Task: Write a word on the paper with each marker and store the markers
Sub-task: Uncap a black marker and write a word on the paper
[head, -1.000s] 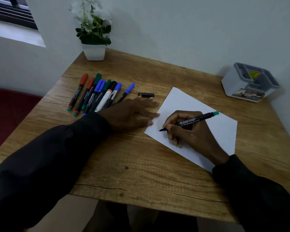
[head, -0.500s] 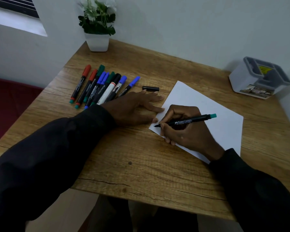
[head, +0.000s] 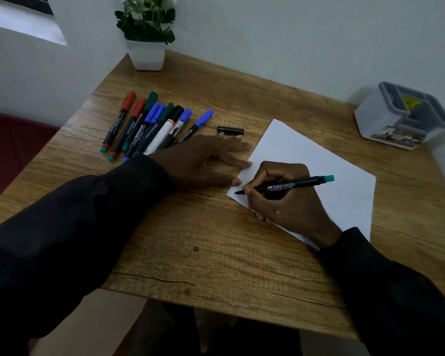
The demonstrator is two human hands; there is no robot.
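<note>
A white sheet of paper point(head: 319, 170) lies tilted on the wooden table point(head: 216, 253). My right hand point(head: 288, 204) grips an uncapped black marker point(head: 288, 186) with a teal end, its tip at the paper's near-left corner. My left hand point(head: 201, 163) lies flat on the table, fingers spread, fingertips touching the paper's left edge. The marker's black cap point(head: 230, 130) lies loose just beyond my left fingers. A row of several capped markers point(head: 149, 124), red, green, blue and black, lies at the left of the table. No writing shows on the paper.
A grey compartmented organiser box point(head: 401, 116) stands at the far right by the wall. A white pot with a green plant point(head: 146, 56) sits at the far left corner. A red surface lies below the table's left edge.
My right hand slid the marker tip left toward the paper's near-left corner. My left hand stayed flat by the paper edge. The view shifted a little.
</note>
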